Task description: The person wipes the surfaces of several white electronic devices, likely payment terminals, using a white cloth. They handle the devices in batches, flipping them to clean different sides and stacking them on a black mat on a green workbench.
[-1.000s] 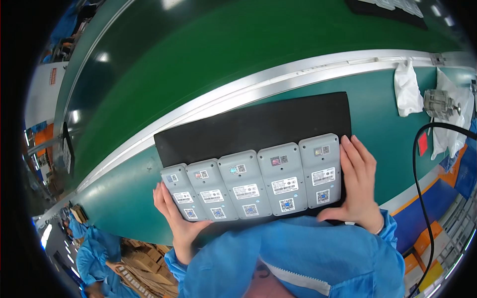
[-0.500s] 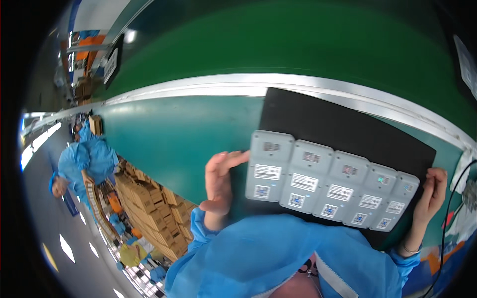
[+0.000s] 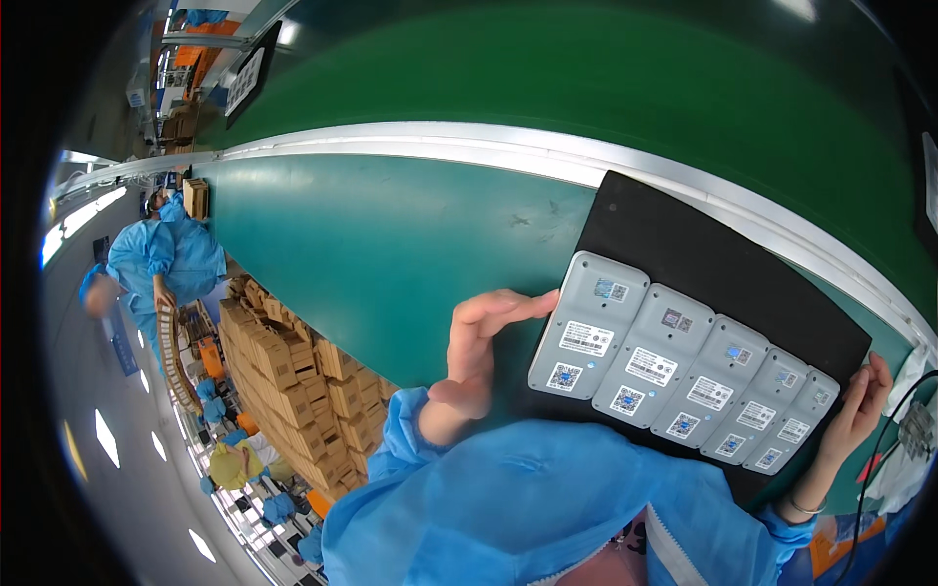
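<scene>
Five grey devices lie on the black board. At its left, the left grip is unclenched; at its right, I cannot tell whether the right grip grasps. Beyond it, a pale rail; well left, cartons; right, a cable.

Brown cardboard boxes are piled at the lower left. Near them are a person in blue clothes and a person in a yellow top. A shiny silver metal rail runs beside the flat green belt. A thin black cable bends at the right.
</scene>
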Available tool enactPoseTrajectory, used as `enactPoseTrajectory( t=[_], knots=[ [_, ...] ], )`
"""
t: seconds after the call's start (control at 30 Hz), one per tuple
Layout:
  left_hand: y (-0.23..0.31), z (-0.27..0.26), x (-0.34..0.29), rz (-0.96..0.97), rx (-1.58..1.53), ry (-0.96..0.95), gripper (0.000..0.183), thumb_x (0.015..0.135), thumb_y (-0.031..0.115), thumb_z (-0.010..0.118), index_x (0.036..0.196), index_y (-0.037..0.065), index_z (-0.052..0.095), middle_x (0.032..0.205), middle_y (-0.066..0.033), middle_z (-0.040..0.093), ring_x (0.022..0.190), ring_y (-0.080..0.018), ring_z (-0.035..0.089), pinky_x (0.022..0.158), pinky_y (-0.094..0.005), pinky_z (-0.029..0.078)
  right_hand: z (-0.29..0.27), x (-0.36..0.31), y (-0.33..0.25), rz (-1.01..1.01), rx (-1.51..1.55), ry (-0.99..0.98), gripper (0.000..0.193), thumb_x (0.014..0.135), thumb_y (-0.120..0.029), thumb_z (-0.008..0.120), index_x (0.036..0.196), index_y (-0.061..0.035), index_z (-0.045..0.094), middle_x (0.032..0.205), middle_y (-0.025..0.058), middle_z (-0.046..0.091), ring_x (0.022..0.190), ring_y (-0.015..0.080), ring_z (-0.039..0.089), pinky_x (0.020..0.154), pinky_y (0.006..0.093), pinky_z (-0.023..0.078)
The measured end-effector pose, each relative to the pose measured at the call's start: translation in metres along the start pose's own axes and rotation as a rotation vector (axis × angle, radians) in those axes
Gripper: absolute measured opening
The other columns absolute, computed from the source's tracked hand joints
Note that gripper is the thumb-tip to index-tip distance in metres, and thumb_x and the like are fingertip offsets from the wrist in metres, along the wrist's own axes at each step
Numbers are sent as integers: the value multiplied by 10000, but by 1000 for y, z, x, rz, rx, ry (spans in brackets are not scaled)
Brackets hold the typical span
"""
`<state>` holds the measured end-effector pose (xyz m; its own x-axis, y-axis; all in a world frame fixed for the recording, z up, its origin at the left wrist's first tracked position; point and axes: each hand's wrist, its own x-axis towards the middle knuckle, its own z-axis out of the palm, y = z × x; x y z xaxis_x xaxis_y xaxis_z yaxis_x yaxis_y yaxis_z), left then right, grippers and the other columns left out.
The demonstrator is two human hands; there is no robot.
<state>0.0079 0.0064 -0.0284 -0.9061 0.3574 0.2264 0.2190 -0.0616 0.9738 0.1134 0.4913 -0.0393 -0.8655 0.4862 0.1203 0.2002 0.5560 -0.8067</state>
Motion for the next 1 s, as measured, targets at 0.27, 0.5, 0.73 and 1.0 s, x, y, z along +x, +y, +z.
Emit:
enactPoseTrajectory(
  t=[0.27,0.5,0.73,1.0],
  knots=[
    [8,3,4,-121,122,1,1104,846,893,30,1401,1,368,1319,-271,638,1189,-326,637,1099,-425,404,-4,-3,-1,-23,-6,-4,309,1065,-80,509,1357,13,555,922,-15,519,714,33,398,622,184,313],
    [13,8,1,-173,175,28,1106,835,912,75,1424,19,359,1323,-227,640,1170,-289,595,1100,-445,397,-1,-8,-8,-57,21,-17,328,1065,-75,521,1382,6,546,1013,-4,538,854,48,489,759,180,393],
    [14,17,-7,-158,355,147,1046,891,891,165,1438,31,397,1220,-180,667,1188,-269,581,1113,-435,341,-10,-23,-42,-155,-171,72,358,1017,-14,573,1374,-36,572,1013,37,623,875,90,576,749,223,457],
    [14,34,1,-10,625,-20,838,1027,701,271,1441,-4,459,1475,-196,503,1370,-289,452,1128,-422,336,-31,-28,-50,-233,-212,165,346,952,5,631,1293,-47,612,938,83,663,717,150,611,609,281,483]
  ],
)
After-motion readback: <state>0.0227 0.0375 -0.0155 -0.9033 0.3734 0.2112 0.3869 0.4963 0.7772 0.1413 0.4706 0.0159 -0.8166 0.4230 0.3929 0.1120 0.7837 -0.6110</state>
